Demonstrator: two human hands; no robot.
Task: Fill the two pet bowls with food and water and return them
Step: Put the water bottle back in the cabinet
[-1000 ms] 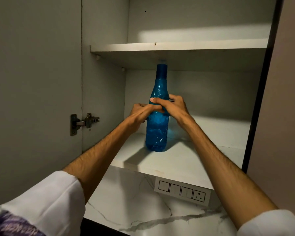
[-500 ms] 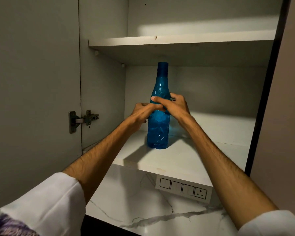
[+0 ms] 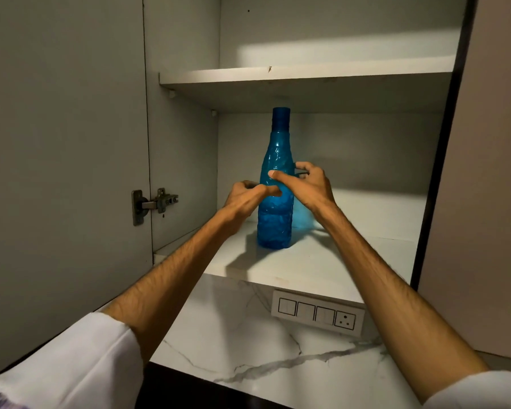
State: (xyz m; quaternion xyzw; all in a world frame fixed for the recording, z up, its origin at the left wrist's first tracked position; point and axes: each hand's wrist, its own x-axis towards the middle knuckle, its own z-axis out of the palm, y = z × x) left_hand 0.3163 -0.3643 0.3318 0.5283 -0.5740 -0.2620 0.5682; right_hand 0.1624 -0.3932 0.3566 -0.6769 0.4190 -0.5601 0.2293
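A blue plastic bottle (image 3: pixel 275 219) stands upright on the lower shelf (image 3: pixel 322 261) of an open wall cabinet. My left hand (image 3: pixel 244 196) is at the bottle's left side, its thumb laid across the front and its fingers curled at the edge. My right hand (image 3: pixel 306 184) is at the right side. Its thumb lies over the front of the bottle, while its fingers curve loosely and stand a little clear of the bottle's right edge. No pet bowl is in view.
The cabinet door (image 3: pixel 62 172) stands open on the left, with a metal hinge (image 3: pixel 154 203). An upper shelf (image 3: pixel 304 73) sits just above the bottle's cap. Below are a marble wall (image 3: pixel 248 335) and a switch panel (image 3: pixel 317 314). A side panel (image 3: pixel 484 172) bounds the right.
The bottle has come to rest on the lower shelf. My right hand's fingers have loosened and come away from its side. The view has tilted slightly.
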